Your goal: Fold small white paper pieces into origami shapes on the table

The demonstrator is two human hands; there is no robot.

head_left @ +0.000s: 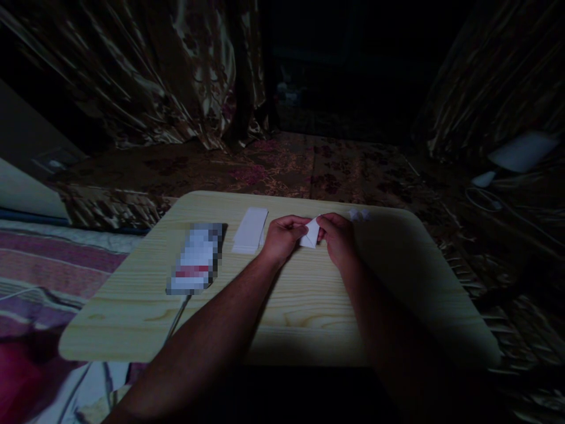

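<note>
Both hands meet over the back half of a pale wooden table (291, 288), gripping one small folded piece of white paper (311, 237). My left hand (283, 235) pinches its left side, thumb on top. At its upper right side, my right hand (338, 232) closes thumb and fingers on the paper. A crease line shows on the paper's face; fingers cover its edges. Just left of my left hand lies a stack of white paper strips (251, 229). Beyond my right hand sit small white folded paper pieces (359, 214), dim and hard to make out.
A pixelated phone-like device (194, 259) with a cable (177, 318) lies on the table's left. Patterned cloth (247, 168) and curtains (198, 76) are behind. Striped bedding (39, 265) is at left; a white lamp-like object (523, 151) stands at right in dim light.
</note>
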